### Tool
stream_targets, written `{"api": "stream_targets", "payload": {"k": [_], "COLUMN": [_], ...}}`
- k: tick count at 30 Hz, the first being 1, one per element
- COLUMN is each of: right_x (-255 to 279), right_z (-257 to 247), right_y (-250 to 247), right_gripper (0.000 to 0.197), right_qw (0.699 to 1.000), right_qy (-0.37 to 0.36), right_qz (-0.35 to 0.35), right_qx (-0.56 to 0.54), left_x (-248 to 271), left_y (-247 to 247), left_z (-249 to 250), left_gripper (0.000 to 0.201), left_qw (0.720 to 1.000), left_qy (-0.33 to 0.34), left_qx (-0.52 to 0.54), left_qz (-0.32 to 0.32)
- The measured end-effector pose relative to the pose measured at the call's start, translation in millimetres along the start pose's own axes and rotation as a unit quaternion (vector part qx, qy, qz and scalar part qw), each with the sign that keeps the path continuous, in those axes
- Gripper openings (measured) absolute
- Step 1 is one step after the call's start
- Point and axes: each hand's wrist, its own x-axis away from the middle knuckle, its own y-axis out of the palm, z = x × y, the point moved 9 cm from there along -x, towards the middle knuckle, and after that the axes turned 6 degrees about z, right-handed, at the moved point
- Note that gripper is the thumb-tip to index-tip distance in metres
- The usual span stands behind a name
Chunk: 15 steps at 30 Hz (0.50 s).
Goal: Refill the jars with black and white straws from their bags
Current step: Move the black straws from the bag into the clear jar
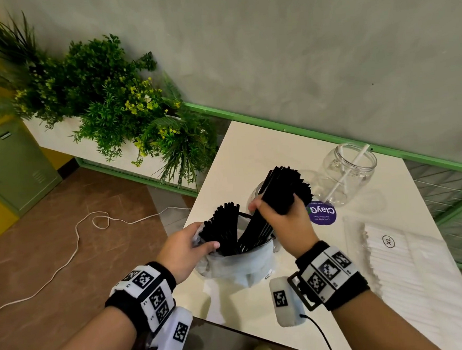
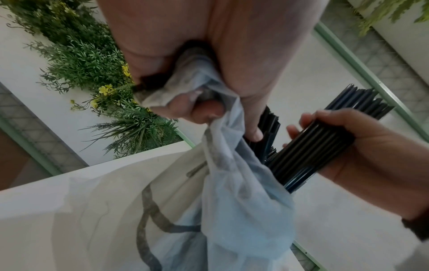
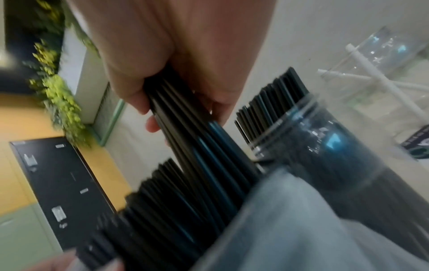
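Note:
A pale blue bag (image 1: 239, 264) of black straws (image 1: 222, 230) stands on the white table (image 1: 253, 151). My left hand (image 1: 201, 239) pinches the bag's rim (image 2: 204, 88) and holds it up. A bundle of black straws (image 1: 282, 187) is gripped in my right hand (image 1: 276, 212), its lower ends still inside the bag. The wrist views show the same bundle (image 2: 313, 152) (image 3: 197, 146) in that fist (image 3: 174, 91). Just behind it, a clear jar (image 3: 325, 146) holds black straws; the head view mostly hides it. A second clear jar (image 1: 347, 172) has a few white straws.
A clear bag of white straws (image 1: 410, 258) marked XL lies at the table's right. A purple round sticker (image 1: 322, 213) sits between it and the jars. Left of the table are a planter of greenery (image 1: 110, 101), a white cable (image 1: 78, 240) on the floor and a green locker (image 1: 10, 168).

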Motion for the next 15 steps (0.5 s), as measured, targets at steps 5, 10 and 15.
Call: {"api": "stream_targets", "payload": {"k": [5,10,15], "right_x": [-13,-18,-22], "right_z": [-42,-62,-86], "right_y": [-20,-28,-43], "right_gripper": [0.03,0.081,0.084], "right_qw": [0.992,0.983,0.973], "right_qy": [-0.048,-0.106,-0.128], "right_qz": [0.09,0.121,0.152], "right_qx": [-0.069,-0.086,-0.121], "left_x": [-2,-4,-7], "left_y": [2,3,2], "left_z": [4,4,0], "left_gripper": [0.023,0.022,0.016], "left_qw": [1.0,0.999,0.999], "left_qy": [0.0,0.003,-0.009], "left_qx": [-0.002,-0.028,-0.047], "left_qz": [-0.01,-0.016,-0.017]}}
